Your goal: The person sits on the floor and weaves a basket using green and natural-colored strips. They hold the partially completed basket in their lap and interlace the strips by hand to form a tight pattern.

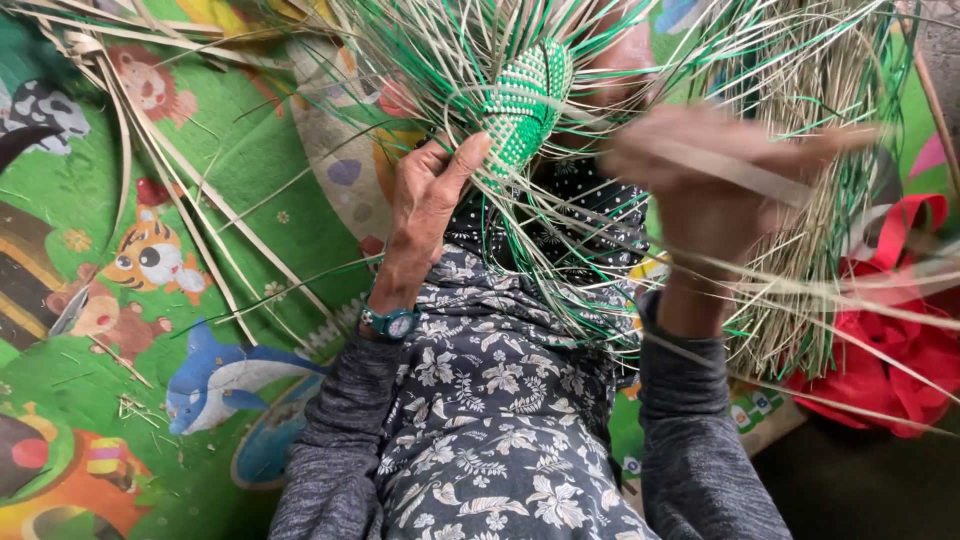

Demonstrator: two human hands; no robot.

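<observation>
Largest first: the green foam play mat printed with cartoon animals (230,200) is filling the left half of the frame, and a red fabric bag (880,350) is lying at lower right. Loose pale and green flat weaving strips (790,180) are fanning across the top and right. The small woven piece of green and cream strips (525,105) is sitting at upper centre. The left hand (425,200) is pinching its lower edge, thumb pressed on the weave. The right hand (710,185), blurred, is pulling one pale strip (740,170); how tightly it is closed I cannot tell. The hands are working apart. Judgement: keeping the thumb firm at the last crossing while drawing the strip flat and untwisted should keep the weave tight.
</observation>
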